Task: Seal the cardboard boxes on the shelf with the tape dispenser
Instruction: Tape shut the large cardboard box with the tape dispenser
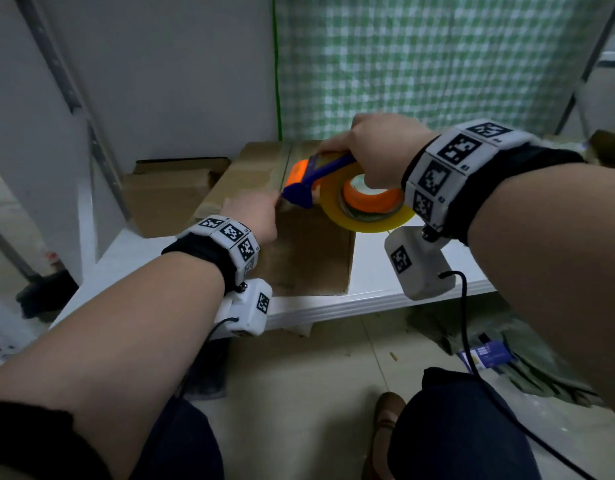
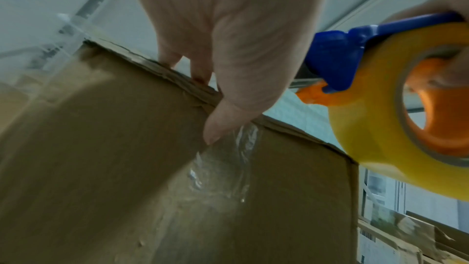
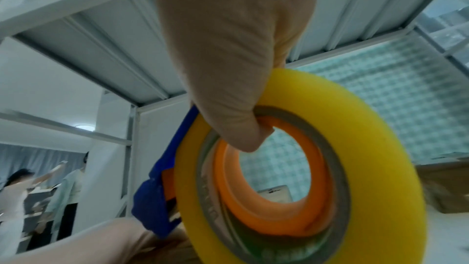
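On the white shelf (image 1: 368,271), at its left end, lay flattened cardboard (image 1: 167,199) against the grey wall (image 1: 160,81). Just right of it stood the cardboard box (image 1: 309,254), its front face toward the camera. The left hand (image 1: 256,216) reached forward over the box's near top edge, palm down; in the left wrist view its fingers (image 2: 200,71) lay over that edge while the thumb (image 2: 228,115) pressed a strip of clear tape (image 2: 223,170) onto the front face, the digits extended rather than curled round anything. A taped seam (image 1: 285,164) ran along the box's top, away from the camera. Immediately right of the left hand, the right hand (image 1: 375,147) gripped the tape dispenser (image 1: 320,178), fingers closed over its blue handle and the thumb (image 3: 243,131) hooked into the orange core of the yellow tape roll (image 1: 365,209). The dispenser's blue and orange head sat above the box's top, close to the left hand; whether it touched the cardboard could not be told. The roll overhung the box's right top edge. Behind the shelf hung a green checked sheet (image 1: 437,57). Below lay a pale tiled floor (image 1: 316,375), the person's knees, and a brown shoe (image 1: 385,414).
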`<act>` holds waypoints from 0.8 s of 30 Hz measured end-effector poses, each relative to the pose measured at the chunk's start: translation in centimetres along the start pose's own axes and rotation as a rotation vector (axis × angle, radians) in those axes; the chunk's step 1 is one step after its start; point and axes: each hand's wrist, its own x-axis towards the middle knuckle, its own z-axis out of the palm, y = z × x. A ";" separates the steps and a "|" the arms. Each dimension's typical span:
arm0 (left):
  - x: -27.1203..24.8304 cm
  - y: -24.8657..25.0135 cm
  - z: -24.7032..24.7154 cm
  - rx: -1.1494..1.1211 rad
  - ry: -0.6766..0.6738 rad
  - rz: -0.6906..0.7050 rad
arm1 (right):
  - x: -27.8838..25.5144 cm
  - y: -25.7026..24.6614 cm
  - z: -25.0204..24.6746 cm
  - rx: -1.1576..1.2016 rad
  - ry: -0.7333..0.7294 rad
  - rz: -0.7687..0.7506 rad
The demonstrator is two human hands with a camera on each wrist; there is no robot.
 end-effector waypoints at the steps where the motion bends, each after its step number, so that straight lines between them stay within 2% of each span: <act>1: 0.1 0.0 0.0 -0.005 -0.007 0.008 | -0.2 0.6 0.3 0.015 -0.001 0.015; 8: 0.5 0.2 0.2 0.024 0.003 0.015 | -2.4 5.0 2.9 -0.005 -0.025 0.150; 19: 0.9 -0.1 0.8 0.055 0.024 -0.008 | -2.2 5.3 5.6 0.013 -0.042 0.130; 24: 1.0 0.0 1.0 0.069 0.042 0.007 | -2.5 5.3 6.9 0.054 -0.044 0.179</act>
